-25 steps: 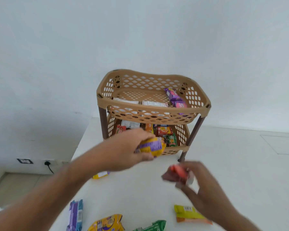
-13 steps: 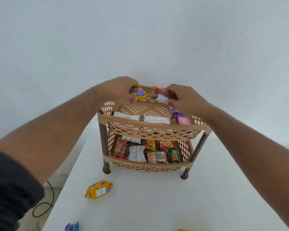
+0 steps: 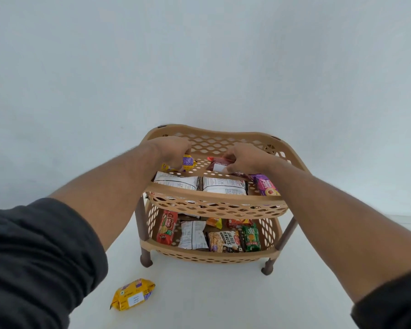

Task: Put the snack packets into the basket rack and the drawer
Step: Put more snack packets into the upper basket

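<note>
Both hands [image 3: 173,150] (packets [image 3: 188,161] gripped) now lower into rack [image 3: 214,200].

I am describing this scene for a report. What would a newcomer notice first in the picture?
First, the tan two-tier basket rack in the middle, with both hands reaching into its top tier: the left hand holds a yellow-and-purple packet, the right hand a red packet. Next, the lower tier, full of colourful snack packets. Last, one yellow packet alone on the white table, in front of the rack to the left.
</note>
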`<state>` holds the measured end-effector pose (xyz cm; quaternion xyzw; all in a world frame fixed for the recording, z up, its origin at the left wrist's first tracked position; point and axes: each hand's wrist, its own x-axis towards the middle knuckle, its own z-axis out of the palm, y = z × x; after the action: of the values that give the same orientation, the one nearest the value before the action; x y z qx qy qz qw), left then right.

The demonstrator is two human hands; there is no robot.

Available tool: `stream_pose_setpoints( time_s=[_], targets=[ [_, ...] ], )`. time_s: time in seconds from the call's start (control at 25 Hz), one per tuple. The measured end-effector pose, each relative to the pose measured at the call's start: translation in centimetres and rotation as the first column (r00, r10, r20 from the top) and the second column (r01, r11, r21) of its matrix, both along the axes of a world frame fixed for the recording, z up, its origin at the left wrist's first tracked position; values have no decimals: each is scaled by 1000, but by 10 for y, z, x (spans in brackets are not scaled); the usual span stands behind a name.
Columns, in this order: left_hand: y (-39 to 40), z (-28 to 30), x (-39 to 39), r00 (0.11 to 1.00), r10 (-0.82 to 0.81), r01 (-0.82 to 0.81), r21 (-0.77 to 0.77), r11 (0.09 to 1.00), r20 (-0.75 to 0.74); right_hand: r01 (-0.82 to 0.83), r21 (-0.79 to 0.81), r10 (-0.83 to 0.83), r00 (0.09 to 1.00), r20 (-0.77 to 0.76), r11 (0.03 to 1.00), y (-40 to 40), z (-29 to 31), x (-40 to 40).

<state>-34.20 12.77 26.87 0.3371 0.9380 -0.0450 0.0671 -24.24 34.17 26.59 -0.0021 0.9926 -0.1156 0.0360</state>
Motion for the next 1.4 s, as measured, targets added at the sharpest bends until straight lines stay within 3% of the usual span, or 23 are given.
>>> stream_pose_setpoints(
  time_s=[0.24, 0.6, 0.8, 0.92, 1.12, 1.28, 1.4],
  targets=[
    [5, -7, -3, 1000, -13, 14, -33, 999, 18, -60, 57, 54, 993, 107, 997, -3, -10, -8],
    [6, -6, 3, 999, -9, 10, -36, 999, 50, -55, 93, 42, 990, 131, 994, -10, -8, -3],
    [-1, 7, 23, 999, -46, 46, 2, 999, 25, -38, 132, 32, 998, 45, 990, -20, 13, 22],
    [-11, 20, 41, 997, -67, 72, 147, 987, -39, -21, 108, 31, 995, -90, 994, -27, 32, 41],
    [-34, 16, 100, 987, -99, 155, 583, 797, -128, -35, -79, 2, 921, -389, 996, -38, 44, 86],
    [-56, 3, 157, 967, -117, 248, 743, 621, -225, -89, -148, -4, 844, -536, 985, -51, 40, 137],
    [-69, -18, 200, 957, -202, 282, 825, 490, -207, -111, -216, -47, 786, -617, 970, -56, 25, 177]
  ],
)
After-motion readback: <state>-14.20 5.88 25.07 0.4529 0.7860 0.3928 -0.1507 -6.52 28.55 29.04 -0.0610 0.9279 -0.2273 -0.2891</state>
